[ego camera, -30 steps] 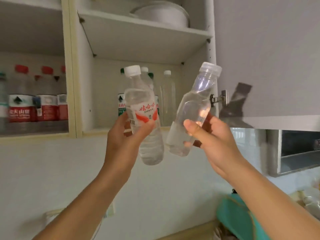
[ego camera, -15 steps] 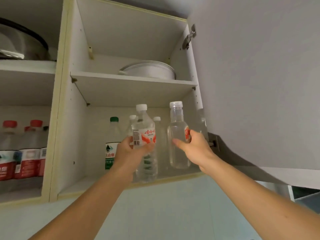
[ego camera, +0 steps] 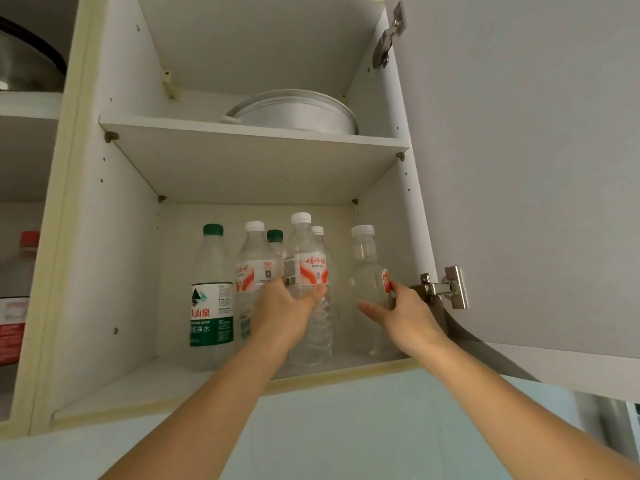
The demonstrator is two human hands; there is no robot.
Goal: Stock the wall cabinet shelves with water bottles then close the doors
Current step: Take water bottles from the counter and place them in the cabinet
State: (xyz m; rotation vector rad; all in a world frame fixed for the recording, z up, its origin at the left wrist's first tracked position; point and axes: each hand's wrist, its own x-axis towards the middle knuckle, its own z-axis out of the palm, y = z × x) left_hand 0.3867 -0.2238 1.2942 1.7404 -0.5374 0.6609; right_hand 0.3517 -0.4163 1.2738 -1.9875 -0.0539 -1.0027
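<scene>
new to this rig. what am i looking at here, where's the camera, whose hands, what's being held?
No robot here: a person works with bare hands, and the single wide-angle camera sits on their head, looking up into an open white wall cabinet.

The left hand grips a clear plastic water bottle with a white cap and red-and-white label. The right hand grips a shorter clear bottle with a white cap and a small red sticker. Both bottles stand upright and seem to be on the lower shelf, though their bases are hard to see.

Beside and behind them are a tall clear bottle with a green cap and green label and more clear bottles. A round white dish sits on the upper shelf. The grey cabinet door is swung open on the right.
</scene>
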